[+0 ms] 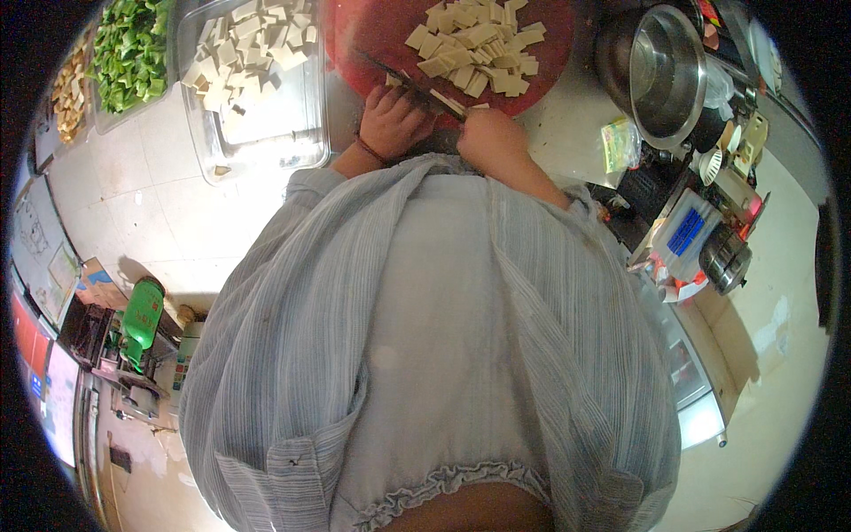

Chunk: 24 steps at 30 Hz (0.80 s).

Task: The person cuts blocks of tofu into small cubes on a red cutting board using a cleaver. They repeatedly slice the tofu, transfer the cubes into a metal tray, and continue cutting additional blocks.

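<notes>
My right hand [495,143] is closed round the handle end of a kitchen knife [415,88], whose blade points up and left over a round red cutting board [555,66]. Close beside the blade, my left hand [397,123] has its fingers bent down on a small pale piece at the board's near edge; how firmly it holds it is hidden. Thin pale slices lie along the knife near my right hand. Farther up on the board is a heap of flat, cream-coloured cut pieces [475,46]. Similar pieces [249,50] fill the far part of a clear plastic tray [324,126] to the left.
Left of that tray stand a container of chopped green vegetable [129,53] and one of light-brown pieces [72,93]. At the right are a steel bowl [667,76], a yellow-green packet [620,145], a slotted utensil [711,166] and a lidded metal pot [725,259].
</notes>
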### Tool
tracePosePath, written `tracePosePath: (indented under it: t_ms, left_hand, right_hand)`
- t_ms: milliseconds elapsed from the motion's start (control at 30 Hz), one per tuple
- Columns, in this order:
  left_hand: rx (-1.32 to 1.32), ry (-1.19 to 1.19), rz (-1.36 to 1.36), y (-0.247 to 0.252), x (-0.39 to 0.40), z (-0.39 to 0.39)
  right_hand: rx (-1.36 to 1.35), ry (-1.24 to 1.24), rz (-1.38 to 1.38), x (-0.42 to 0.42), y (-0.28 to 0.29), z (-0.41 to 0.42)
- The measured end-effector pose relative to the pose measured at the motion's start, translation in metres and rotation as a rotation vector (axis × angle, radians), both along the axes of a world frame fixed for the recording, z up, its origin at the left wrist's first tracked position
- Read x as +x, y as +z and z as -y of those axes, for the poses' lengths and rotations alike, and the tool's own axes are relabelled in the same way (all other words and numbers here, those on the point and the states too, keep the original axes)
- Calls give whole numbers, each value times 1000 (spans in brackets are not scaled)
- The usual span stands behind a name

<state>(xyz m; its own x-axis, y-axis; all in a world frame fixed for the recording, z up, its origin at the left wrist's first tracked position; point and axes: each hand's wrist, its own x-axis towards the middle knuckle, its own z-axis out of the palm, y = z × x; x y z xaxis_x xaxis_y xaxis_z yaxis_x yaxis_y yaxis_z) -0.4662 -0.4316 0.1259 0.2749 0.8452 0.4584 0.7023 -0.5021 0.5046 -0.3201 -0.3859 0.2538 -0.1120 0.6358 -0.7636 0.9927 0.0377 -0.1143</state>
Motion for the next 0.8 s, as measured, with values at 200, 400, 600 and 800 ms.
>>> tracePosePath:
  t_ms: [200,400,600,800]
  left_hand:
    - [35,19,4,2,2,0]
    - [7,71,-54,6,5,0]
    - [-54,44,-168,20,6,-4]
    - [-62,38,-170,15,10,-7]
  right_hand:
    - [108,-5,-80,-2,-34,2]
    - [160,-254,-100,18,-37,-1]
    - [287,-321,-134,48,-28,-21]
    - [277,-261,-112,63,-32,-14]
